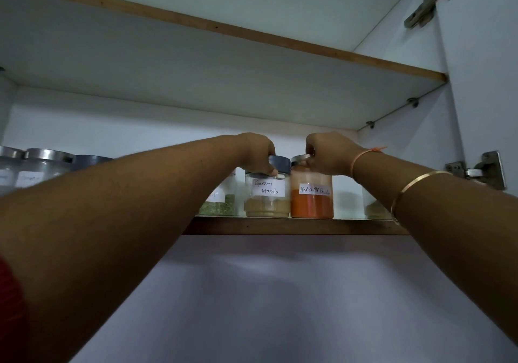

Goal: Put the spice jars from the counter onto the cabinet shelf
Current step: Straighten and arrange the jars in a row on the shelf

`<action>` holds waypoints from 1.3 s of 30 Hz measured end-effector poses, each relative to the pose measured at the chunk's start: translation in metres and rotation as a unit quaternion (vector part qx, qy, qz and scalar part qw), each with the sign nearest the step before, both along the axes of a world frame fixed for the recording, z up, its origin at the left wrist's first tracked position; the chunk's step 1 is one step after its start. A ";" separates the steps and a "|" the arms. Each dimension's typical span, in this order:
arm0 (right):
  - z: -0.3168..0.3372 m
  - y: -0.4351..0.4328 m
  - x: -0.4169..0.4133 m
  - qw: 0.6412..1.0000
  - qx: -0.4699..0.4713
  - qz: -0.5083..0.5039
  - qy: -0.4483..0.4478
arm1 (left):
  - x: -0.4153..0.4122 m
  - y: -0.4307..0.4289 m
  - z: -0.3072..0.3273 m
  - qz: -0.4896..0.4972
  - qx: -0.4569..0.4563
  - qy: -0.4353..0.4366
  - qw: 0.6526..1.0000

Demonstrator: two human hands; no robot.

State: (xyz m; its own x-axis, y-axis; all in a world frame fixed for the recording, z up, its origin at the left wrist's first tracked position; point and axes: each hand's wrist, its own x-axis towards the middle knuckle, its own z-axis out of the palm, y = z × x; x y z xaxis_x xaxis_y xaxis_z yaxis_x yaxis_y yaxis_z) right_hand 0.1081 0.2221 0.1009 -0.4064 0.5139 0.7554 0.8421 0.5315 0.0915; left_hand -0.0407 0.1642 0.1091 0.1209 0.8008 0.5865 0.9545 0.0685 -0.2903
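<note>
Placement step: left hand [258, 152] is gripping the Garam Masala jar [267, 197] by its lid; right hand [328, 152] is gripping the Red Chilli Powder jar [311, 200] likewise; the 2 jars are standing side by side at the shelf [294, 226] front; next move is probably calling for release without tipping; counter is lying out of view; forearms are hiding neighbouring jars.

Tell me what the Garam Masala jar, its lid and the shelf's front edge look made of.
Garam Masala jar: clear, glossy glass or hard plastic; the powder shows through. Lid: matte grey-blue, probably plastic; no metallic shine. Shelf's front edge: dull brown strip, likely wood, with a nail-like dot.
</note>
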 end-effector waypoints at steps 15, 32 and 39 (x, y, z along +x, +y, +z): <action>-0.010 -0.005 -0.007 0.999 -0.046 -0.016 0.012 | -0.004 0.006 -0.009 -0.006 0.023 -0.007 1.000; 0.005 0.040 -0.023 0.998 0.011 0.019 -0.058 | -0.023 0.045 0.001 0.043 0.029 -0.045 0.998; 0.012 0.064 -0.031 0.995 -0.041 0.039 -0.076 | -0.025 0.070 0.003 0.087 0.005 -0.035 0.996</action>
State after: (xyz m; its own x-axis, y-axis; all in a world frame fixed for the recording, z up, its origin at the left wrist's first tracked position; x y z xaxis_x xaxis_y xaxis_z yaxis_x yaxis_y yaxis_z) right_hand 0.0774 0.2865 0.1127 -0.5539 0.5341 0.6387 0.7779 0.6053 0.1685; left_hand -0.0657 0.2345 0.1123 -0.0608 0.8007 0.5959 0.9461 0.2364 -0.2212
